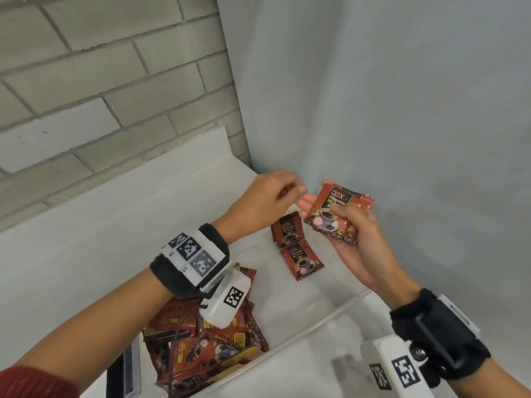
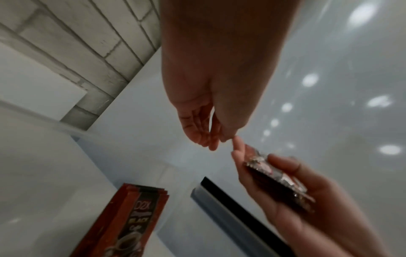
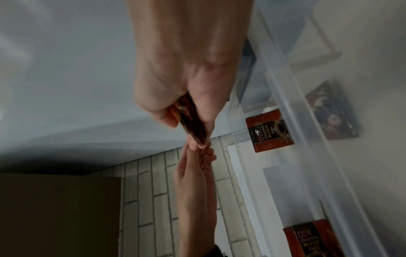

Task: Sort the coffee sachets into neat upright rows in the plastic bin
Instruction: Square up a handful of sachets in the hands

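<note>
Gripping a thin stack of sachets point(image 1: 336, 215) above the clear plastic bin point(image 1: 321, 320), the right hand point(image 1: 349, 239) is pinching thumb over fingers; left hand point(image 1: 264, 201) is hovering loosely curled, seemingly empty. Packets are looking light, slick and floppy, so I'd be holding them across the flat faces, not the crimped edges.

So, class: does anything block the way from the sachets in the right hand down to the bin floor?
Nothing visible does. The right hand holds the sachets above the open bin; two sachets lie on its floor below, with bare floor around them.
</note>
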A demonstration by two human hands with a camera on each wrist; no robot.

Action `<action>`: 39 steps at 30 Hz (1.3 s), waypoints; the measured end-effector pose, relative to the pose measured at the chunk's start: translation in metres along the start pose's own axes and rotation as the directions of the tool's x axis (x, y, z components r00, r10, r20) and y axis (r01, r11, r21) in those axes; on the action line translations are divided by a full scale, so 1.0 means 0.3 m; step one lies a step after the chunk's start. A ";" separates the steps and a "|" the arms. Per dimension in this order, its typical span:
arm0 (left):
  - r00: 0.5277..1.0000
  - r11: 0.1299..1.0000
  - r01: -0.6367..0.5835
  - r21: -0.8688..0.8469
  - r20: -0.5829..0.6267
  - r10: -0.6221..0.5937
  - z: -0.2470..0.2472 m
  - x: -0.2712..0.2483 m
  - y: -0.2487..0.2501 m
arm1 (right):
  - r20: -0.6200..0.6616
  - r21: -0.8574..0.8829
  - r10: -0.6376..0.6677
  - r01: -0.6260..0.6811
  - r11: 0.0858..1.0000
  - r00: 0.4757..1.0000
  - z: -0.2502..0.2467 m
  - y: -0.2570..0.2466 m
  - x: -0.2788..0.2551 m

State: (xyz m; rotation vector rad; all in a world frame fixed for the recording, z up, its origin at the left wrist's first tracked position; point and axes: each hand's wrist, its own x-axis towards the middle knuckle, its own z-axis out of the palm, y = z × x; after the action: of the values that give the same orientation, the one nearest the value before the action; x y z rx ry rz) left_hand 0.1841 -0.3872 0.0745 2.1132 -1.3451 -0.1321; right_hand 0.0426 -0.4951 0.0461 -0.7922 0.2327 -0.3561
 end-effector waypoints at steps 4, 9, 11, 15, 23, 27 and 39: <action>0.996 0.978 0.088 -0.188 -0.010 -0.092 -0.029 -0.020 0.048 | 0.019 -0.108 0.019 -0.017 0.994 1.000 0.009 -0.004 -0.011; 0.989 0.926 0.145 -0.348 0.071 -0.129 -0.050 -0.036 0.078 | 0.013 -0.173 0.025 -0.023 0.985 1.000 0.003 0.003 -0.008; 0.987 0.931 0.153 -0.331 0.100 -0.127 -0.062 -0.040 0.079 | 0.008 -0.193 0.030 -0.028 0.981 1.000 0.003 0.006 -0.009; 0.988 0.942 0.134 -0.309 0.119 -0.102 -0.085 -0.044 0.074 | 0.013 -0.204 0.028 -0.025 0.979 1.000 0.001 0.009 -0.008; 0.942 0.895 0.291 -0.339 0.263 -0.207 -0.103 -0.055 0.079 | 0.043 -0.257 0.042 -0.030 0.966 0.998 -0.002 0.020 -0.003; 0.934 0.899 0.282 -0.336 0.309 -0.178 -0.090 -0.061 0.075 | 0.083 -0.322 0.087 -0.056 0.945 0.993 -0.003 0.030 -0.008; 0.927 0.918 0.351 -0.184 0.204 -0.314 -0.054 -0.062 -0.029 | -0.274 -0.135 -0.218 0.187 0.973 0.937 -0.018 0.003 0.020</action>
State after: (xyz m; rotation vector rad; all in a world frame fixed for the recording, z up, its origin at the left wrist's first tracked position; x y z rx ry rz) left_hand 0.1885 -0.3617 0.0784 2.1603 -0.9946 -0.5878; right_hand 0.0466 -0.5005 0.0414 -0.8722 0.4473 -0.6605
